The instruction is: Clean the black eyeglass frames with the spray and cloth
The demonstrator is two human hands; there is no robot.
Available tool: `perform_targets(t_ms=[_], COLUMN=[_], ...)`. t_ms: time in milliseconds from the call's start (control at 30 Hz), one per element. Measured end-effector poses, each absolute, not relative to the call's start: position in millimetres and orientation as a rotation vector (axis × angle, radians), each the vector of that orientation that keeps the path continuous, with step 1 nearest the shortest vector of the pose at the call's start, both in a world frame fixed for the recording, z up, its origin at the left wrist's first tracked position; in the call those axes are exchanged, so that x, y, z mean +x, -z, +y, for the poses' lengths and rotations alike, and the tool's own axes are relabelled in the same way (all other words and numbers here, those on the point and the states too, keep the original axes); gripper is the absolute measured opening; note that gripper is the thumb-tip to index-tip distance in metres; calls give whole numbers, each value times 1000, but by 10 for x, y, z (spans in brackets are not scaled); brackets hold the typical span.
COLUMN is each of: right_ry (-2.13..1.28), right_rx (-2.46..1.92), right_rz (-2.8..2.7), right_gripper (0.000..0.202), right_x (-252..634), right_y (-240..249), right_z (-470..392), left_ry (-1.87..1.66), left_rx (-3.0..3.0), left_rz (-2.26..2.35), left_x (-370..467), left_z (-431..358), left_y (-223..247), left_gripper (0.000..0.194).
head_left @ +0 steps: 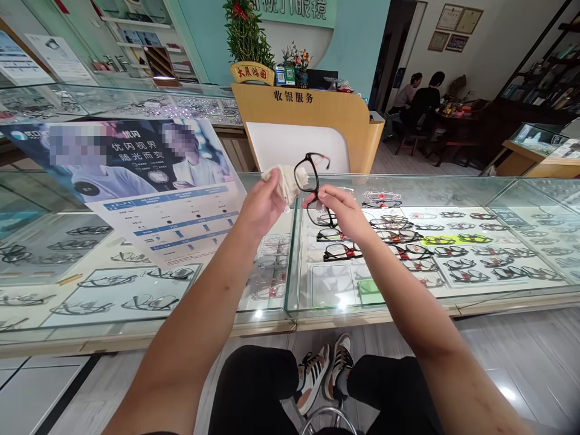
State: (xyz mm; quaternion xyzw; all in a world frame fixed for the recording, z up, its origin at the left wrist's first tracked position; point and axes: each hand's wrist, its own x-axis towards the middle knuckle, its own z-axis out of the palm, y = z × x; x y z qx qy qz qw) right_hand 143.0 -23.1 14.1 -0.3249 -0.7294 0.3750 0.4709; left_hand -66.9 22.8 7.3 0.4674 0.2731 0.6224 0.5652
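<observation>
My left hand (263,205) is closed on a cream-coloured cloth (285,182), bunched up between thumb and fingers. In my right hand (343,208) is a pair of black-framed eyeglasses (316,181), turned on end and gripped near the middle of the frame. One lens rim stands above my fingers, next to the cloth; whether they touch I cannot tell. The other rim sits lower, partly behind my right fingers. Both hands are raised over the glass display case (294,266).
Several rows of eyeglasses (399,235) lie inside the case. A printed poster (190,208) stands on the glass at left. Beyond is a wooden cashier counter (308,109) with a plant (249,36). Two people (423,99) sit at a table at the back right.
</observation>
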Motion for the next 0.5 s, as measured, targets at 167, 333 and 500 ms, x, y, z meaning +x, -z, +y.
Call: perform_targets(t_ms=[167, 333, 500], right_ry=[12, 391, 502], right_rx=[-1048, -1064, -967], right_rz=[-2182, -2370, -2441], right_gripper=[38, 38, 42], right_x=[1568, 1523, 1457], right_y=[-205, -115, -57], right_z=[-242, -238, -303], left_ry=[-1300, -966, -742], left_rx=[1107, 1056, 1049], left_rz=[764, 903, 884], left_x=[-918, -1171, -1320], left_z=[334, 366, 363], left_y=[-68, -68, -107], left_gripper=[31, 31, 34])
